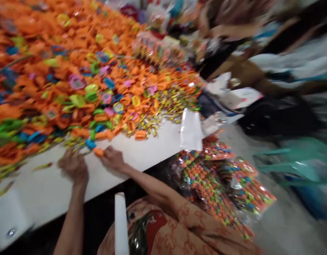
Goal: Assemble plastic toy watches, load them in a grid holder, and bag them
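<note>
My right hand (114, 160) is closed, with thumb and fingers pinching a small orange plastic piece (98, 152), possibly a toy watch. Touching or just beyond that piece is a blue plastic piece (90, 144). To the left, my left hand (75, 167) bends down over the white tabletop (150, 150) at the edge of some small yellow-green sticks (73, 142). Motion smears its fingers, and I cannot make out whether they hold anything. A large heap of orange plastic pieces (81, 46), mixed with blue, green, yellow and pink ones, spreads beyond both hands.
Small yellow sticks (176, 102) are piled at the heap's right end, near a clear plastic bag (191, 130). Filled bags of colourful pieces (214, 187) lie below the table's right end. A green plastic stool (299, 161) stands farther right. Another person's arm (232, 31) shows at the back.
</note>
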Demonstrator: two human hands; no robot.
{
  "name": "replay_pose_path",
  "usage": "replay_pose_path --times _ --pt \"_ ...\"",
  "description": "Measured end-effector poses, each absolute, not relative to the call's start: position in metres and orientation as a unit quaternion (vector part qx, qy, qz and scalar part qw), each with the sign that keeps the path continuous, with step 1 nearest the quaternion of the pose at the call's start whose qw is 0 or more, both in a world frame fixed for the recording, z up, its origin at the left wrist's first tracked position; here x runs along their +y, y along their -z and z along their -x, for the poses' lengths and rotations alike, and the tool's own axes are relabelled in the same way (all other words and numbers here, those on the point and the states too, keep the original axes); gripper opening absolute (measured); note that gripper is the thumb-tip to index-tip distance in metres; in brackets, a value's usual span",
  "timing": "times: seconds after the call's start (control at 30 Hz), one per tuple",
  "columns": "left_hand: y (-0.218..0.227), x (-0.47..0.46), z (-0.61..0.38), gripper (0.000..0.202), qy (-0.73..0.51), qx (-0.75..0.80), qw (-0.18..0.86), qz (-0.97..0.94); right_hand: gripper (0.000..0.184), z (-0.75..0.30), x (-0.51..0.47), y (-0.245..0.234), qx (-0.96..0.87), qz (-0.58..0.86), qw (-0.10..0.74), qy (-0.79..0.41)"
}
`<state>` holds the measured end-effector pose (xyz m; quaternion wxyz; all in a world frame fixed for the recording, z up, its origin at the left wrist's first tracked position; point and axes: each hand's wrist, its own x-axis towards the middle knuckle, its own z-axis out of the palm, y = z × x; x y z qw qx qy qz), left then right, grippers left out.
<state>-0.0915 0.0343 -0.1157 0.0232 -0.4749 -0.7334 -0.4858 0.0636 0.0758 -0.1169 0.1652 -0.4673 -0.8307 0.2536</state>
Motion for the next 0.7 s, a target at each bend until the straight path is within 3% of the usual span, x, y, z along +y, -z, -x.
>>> replay_pose_path --times 0.1,0.23,0.33,0.53,0.7 --pt "0.131 -0.007 0.092 0.038 0.435 -0.761 0.08 0.475 0.025 -0.069 0.072 0.124 -0.8 0.479 0.216 -0.29" --pt "0.132 -0.02 0.072 0.039 0.434 -0.763 0.071 0.473 0.027 -0.073 0.068 0.129 -0.768 0.477 0.286 -0.318" --pt "0.128 -0.02 0.05 0.044 0.47 -0.757 -0.002 0.453 0.026 -0.077 0.064 0.13 -0.765 0.467 0.304 -0.322" --pt "0.124 0.002 0.022 0.063 0.587 -0.712 -0.281 0.263 0.021 -0.088 0.048 0.127 -0.803 0.418 0.265 -0.332" --pt "0.113 -0.01 0.042 0.069 0.683 -0.654 -0.294 0.138 0.037 -0.082 0.05 0.106 -0.819 0.375 0.209 -0.38"
